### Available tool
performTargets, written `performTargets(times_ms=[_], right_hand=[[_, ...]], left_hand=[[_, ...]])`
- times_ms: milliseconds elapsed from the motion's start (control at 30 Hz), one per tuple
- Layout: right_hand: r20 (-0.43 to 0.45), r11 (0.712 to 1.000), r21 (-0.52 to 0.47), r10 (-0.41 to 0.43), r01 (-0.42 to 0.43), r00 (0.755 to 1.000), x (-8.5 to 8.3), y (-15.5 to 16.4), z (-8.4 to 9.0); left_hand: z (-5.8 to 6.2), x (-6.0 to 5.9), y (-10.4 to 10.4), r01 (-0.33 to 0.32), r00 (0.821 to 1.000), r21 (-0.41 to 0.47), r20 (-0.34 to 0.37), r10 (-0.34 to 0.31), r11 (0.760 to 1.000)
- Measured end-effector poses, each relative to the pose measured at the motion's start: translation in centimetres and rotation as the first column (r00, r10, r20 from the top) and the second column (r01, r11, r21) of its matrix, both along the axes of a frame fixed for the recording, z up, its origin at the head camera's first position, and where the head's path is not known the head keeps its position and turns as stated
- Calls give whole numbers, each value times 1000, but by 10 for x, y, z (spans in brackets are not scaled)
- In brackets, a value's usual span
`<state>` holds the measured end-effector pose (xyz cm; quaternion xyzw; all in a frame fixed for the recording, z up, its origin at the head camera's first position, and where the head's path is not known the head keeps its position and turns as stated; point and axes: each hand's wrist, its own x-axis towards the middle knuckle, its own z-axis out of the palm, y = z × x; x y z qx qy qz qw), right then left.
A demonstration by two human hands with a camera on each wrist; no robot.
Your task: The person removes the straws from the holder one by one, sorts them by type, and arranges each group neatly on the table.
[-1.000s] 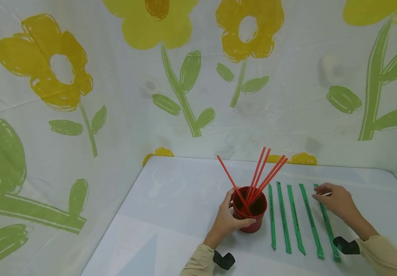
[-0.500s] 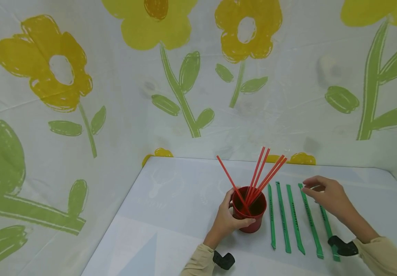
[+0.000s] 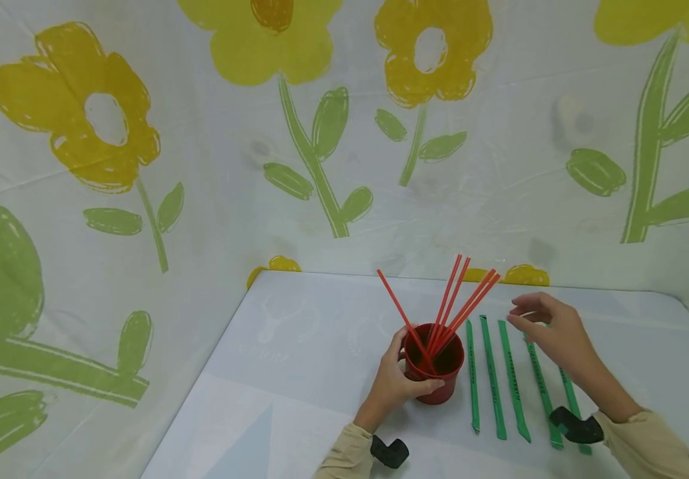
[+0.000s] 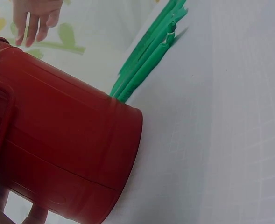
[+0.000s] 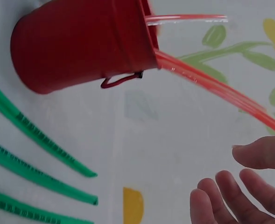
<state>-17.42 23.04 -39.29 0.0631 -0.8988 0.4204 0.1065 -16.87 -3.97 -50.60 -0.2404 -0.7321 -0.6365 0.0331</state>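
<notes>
My left hand (image 3: 393, 382) grips a small red bucket (image 3: 440, 394) from its left side, thumb across the near rim. Several red straws (image 5: 216, 88) lean out of the bucket, fanned in different directions. To its right, several flat green strips with dark print (image 3: 492, 379), which look like wrapped straws, lie side by side on the table. My right hand (image 3: 556, 336) hovers over the far ends of the right-hand strips, covering parts of them. Its fingers are loosely bent with nothing between them, and in the right wrist view thumb and fingertips (image 5: 226, 179) stand apart.
The white table (image 3: 296, 359) extends left of the bucket. Behind it hangs a pale cloth (image 3: 212, 199) printed with yellow flowers and green leaves. Dark wrist straps with camera mounts (image 3: 389, 452) sit at both cuffs.
My right hand has moved left and slightly away from me, from the rightmost green strip toward the middle ones. The left hand and the bucket have stayed in place.
</notes>
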Motion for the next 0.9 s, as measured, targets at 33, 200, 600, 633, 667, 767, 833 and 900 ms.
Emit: performTargets(times_ms=[33,200,600,633,667,767,833,900], right_hand=[[1,1000,-10,-1,1,1000,0,-2,1],[10,998,-67,-9,9,1000,1,-13,4],[-6,969,-246,28,-28,1000,-3,-45,-2],[-3,963,-267,30,-30,1000,-4,-48,-2],[1,960,-277,28,-27,1000,-5,-51,-3],[17,957,-291,16,-10,1000,-7,-58,-6],[23,957,-289,11,-4,1000,-7,-62,-9],[22,958,-287,7,-1,1000,-6,-65,-12]], left_hand=[[0,0,0,0,1000,-1,2,0,1000],[-2,2,2,-8,1000,-4,8,8,1000],[3,3,2,-19,1000,2,1,19,1000],[4,3,1,-20,1000,2,0,20,1000],[4,2,1,-22,1000,0,-1,22,1000],[4,2,1,-21,1000,-9,5,21,1000],[3,2,1,-21,1000,-15,8,21,1000],[1,2,0,-25,1000,-17,6,26,1000]])
